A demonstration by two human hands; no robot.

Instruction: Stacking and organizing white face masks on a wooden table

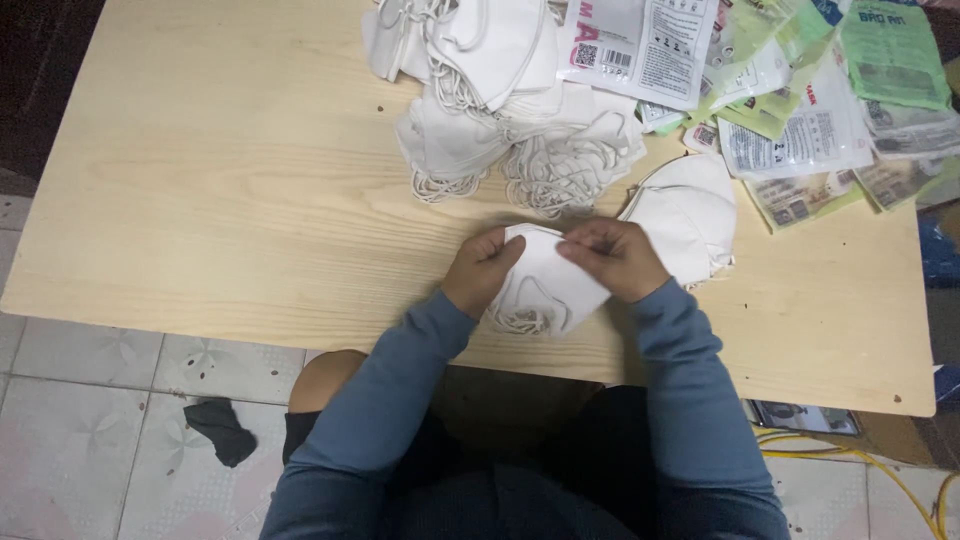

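On the pale wooden table [200, 200], both hands' fingers [585, 240] pinch shut on a folded white mask [545, 275].

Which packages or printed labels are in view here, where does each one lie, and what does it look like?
White flat pouch: table's far edge, rectangular, with red and black print.
Green-and-white pouches: overlapping heap to its right, flat and rectangular.
Green pouch: far right corner, solid green face.
White pouch: near side of the heap, dark print.
Loose pouches: right of the hands, pale green edges.
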